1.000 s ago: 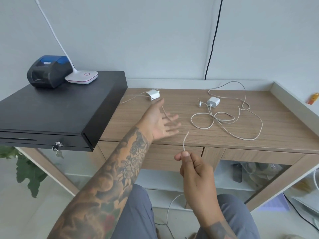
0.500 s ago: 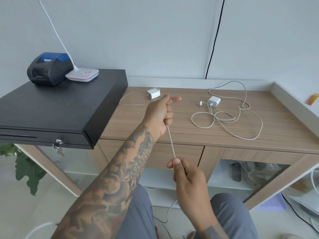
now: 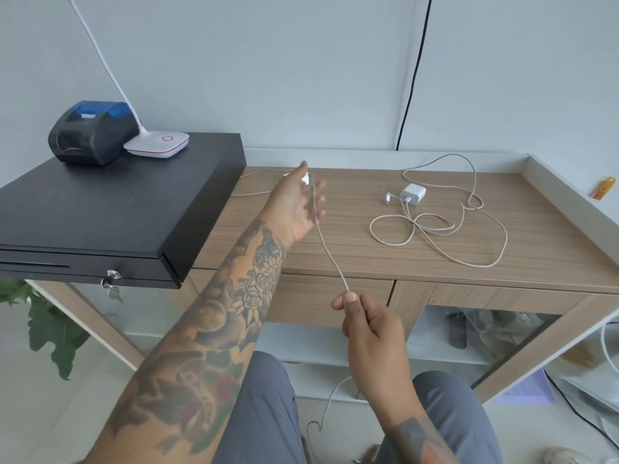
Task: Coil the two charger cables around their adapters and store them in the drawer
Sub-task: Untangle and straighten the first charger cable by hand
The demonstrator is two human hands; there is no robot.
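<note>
My left hand [image 3: 294,205] reaches over the wooden desk [image 3: 351,249] with its fingers straight. The first white cable [image 3: 330,256] lies across those fingers. It runs taut down to my right hand [image 3: 365,326], which pinches it in front of the closed drawer [image 3: 308,306], then hangs to the floor. The first adapter [image 3: 305,178] is almost hidden behind my left fingers. The second adapter [image 3: 413,194] lies further right on the desk. Its cable [image 3: 435,226] sprawls beside it in loose loops.
A black cash drawer box [image 3: 100,212] covers the desk's left end, carrying a receipt printer [image 3: 90,132] and a white lamp base [image 3: 157,145]. A black cord [image 3: 412,72] runs down the wall. Low rims edge the desk's back and right side. Clutter fills the shelf below.
My left hand has opened from its grip on the cable and stretched further towards the first adapter. My right hand keeps its pinch and has barely moved.
</note>
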